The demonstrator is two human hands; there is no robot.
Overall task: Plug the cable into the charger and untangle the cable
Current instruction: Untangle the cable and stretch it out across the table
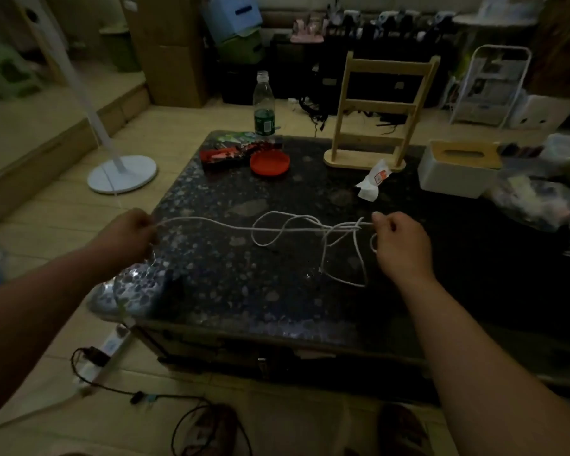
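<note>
A thin white cable (231, 226) is stretched between my two hands above the dark speckled table (244, 291). My left hand (129, 236) grips one end at the table's left edge. My right hand (400, 240) pinches the other part, with a small loop hanging beside its fingers. Near the right hand the cable forms several tangled loops (336, 238) that droop onto the tabletop. A white power strip (107, 352) lies on the floor at the lower left. I cannot make out a charger.
On the table stand a wooden rack (372, 126), a red lid (270, 162), snack packets (224, 154), a plastic bottle (264, 105), a crumpled wrapper (374, 179) and a white tissue box (458, 169). A fan base (122, 174) stands on the floor to the left. Black wires (191, 419) lie by my feet.
</note>
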